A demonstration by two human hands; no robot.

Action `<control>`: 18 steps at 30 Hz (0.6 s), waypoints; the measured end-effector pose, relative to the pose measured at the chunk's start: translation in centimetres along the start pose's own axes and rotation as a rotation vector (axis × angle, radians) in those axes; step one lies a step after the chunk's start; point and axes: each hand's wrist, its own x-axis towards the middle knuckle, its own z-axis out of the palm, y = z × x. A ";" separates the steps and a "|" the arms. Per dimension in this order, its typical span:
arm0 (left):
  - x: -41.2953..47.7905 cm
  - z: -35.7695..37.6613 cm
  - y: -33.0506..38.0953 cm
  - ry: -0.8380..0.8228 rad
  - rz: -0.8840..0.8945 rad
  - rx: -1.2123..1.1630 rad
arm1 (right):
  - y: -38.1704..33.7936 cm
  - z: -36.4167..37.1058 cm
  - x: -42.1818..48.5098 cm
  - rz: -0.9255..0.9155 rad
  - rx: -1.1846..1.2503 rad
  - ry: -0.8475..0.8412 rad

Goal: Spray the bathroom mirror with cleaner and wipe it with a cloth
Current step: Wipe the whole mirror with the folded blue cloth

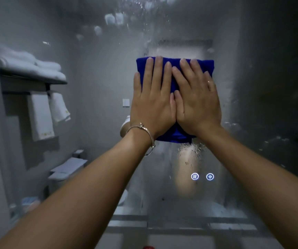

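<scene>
The bathroom mirror [98, 105] fills the whole view, its glass hazy and wet with foam blobs and droplets near the top. A folded blue cloth [175, 65] lies flat against the glass at centre. My left hand [152, 101] and my right hand [196, 101] press on it side by side, palms flat, fingers pointing up and spread, thumbs touching. The cloth shows above the fingertips and below the wrists. No spray bottle is in sight.
Two lit touch icons [202, 176] glow on the mirror below my right wrist. In the reflection a shelf with folded white towels [29, 67] and hanging towels [42, 115] shows at left. A red object [148, 247] peeks in at the bottom edge.
</scene>
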 end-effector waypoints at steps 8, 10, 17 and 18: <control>-1.3 0.4 -0.6 -0.003 0.041 -0.025 | -1.0 0.6 -1.2 0.066 -0.049 0.024; -2.2 0.5 -1.2 -0.004 0.075 -0.025 | -1.9 0.9 -2.3 0.086 -0.056 0.032; -7.8 1.1 -3.2 0.006 0.138 -0.046 | -5.2 2.9 -7.1 0.096 -0.043 0.007; -8.8 1.2 -3.4 0.005 0.140 -0.048 | -5.7 3.2 -7.8 0.091 -0.038 0.007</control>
